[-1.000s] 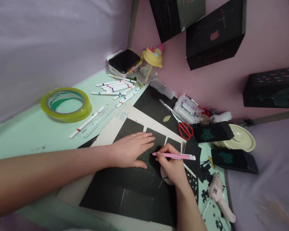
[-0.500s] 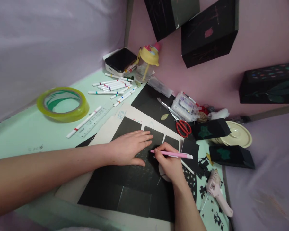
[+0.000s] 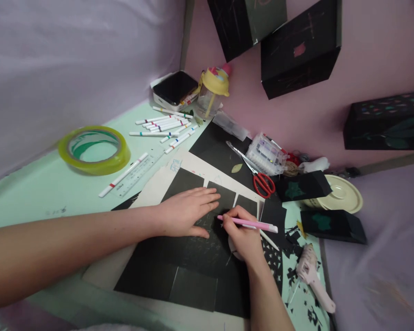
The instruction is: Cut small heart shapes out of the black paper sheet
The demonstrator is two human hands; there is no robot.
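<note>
A pink pen [image 3: 246, 223] with a white end is gripped in my right hand [image 3: 243, 234], its tip on or close to a sheet of black paper [image 3: 152, 271]. Faint light marks show on the paper near the tip. Palm down, my left hand [image 3: 189, 211] lies flat on the same sheet with fingers and thumb stretched out, holding nothing. The sheet has cut flaps along its far side and rests on white board [image 3: 152, 187]. Under my right hand a pale round thing is mostly hidden. A white stick-like tool [image 3: 269, 240] lies beside that hand.
Left are a yellow tape roll [image 3: 124, 156], a clear ruler [image 3: 134, 178] and several white markers [image 3: 165, 124]. Behind stand a yellow-lidded bottle [image 3: 210, 94] and phone [image 3: 175, 87]. Right are red-handled scissors [image 3: 262, 184], a glue gun [image 3: 313, 278] and black scraps. Black boxes [image 3: 300, 50] hang above.
The whole view has shifted slightly, so things sit a little further right and lower. Both hands keep nearly the same pose on the black paper, the pen still in the right.
</note>
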